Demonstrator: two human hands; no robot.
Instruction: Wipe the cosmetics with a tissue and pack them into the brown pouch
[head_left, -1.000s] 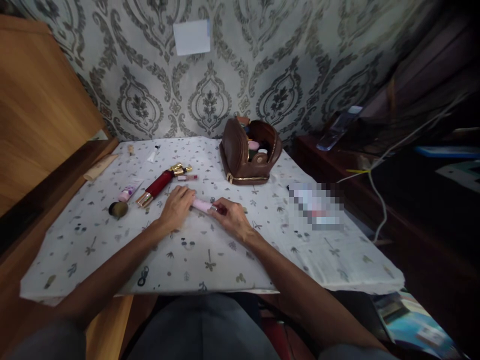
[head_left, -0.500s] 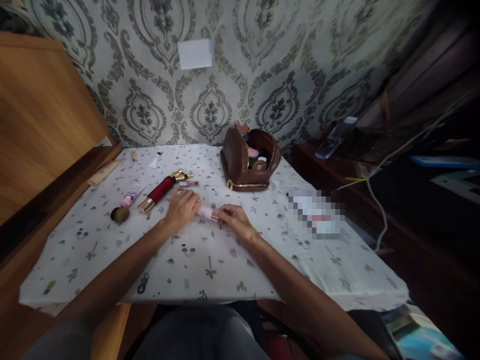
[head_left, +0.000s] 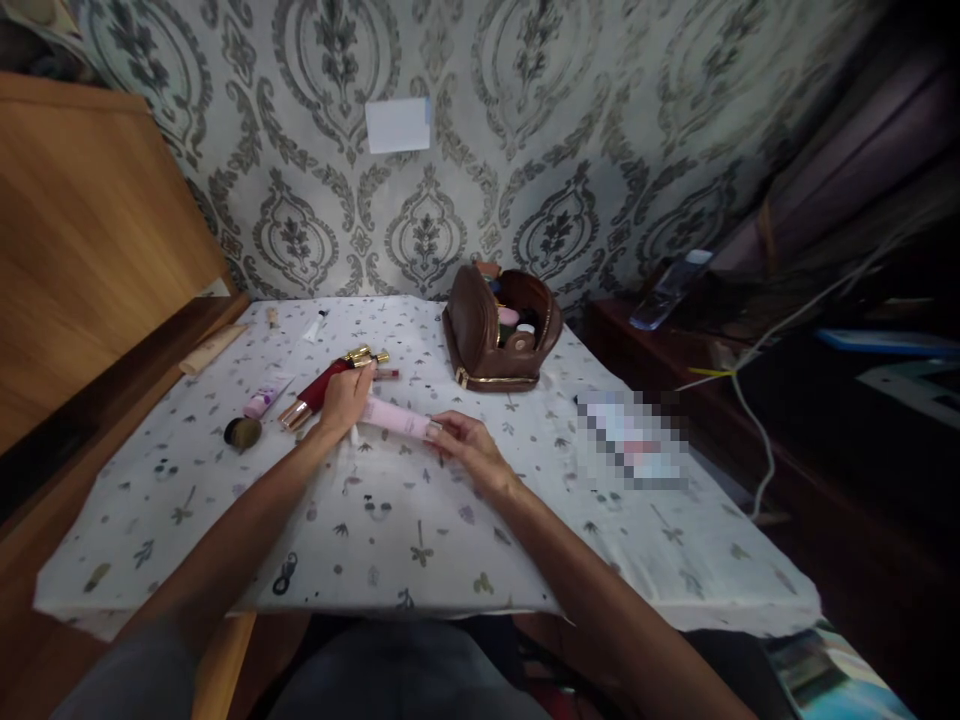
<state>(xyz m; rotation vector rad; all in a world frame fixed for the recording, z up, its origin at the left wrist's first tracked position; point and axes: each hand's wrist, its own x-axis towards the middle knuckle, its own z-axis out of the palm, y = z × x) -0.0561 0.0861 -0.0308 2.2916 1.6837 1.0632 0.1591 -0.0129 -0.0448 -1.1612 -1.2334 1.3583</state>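
Note:
A pale pink cosmetic tube (head_left: 399,419) lies slantwise between my two hands, just above or on the cloth. My right hand (head_left: 474,452) pinches its right end with thumb and fingers. Around its left end my left hand (head_left: 346,400) is closed, and the hand covers that end. A small white bit shows under the left palm; I cannot make out what it is. Partly behind the left hand lie red containers with gold ends (head_left: 296,412) and a small lip gloss tube (head_left: 387,374).
A brown makeup bag (head_left: 480,330) stands unzipped at the back, with cosmetics inside. To the left lie a makeup brush (head_left: 243,432), a pink-purple tube (head_left: 264,397), a small white tube (head_left: 315,326) and a beige tube (head_left: 212,350). A blurred-out flat object (head_left: 630,440) is at right.
My left hand has slid left along the pink tube, so more of the tube shows. The right hand stays at its right end. The view has tilted up slightly.

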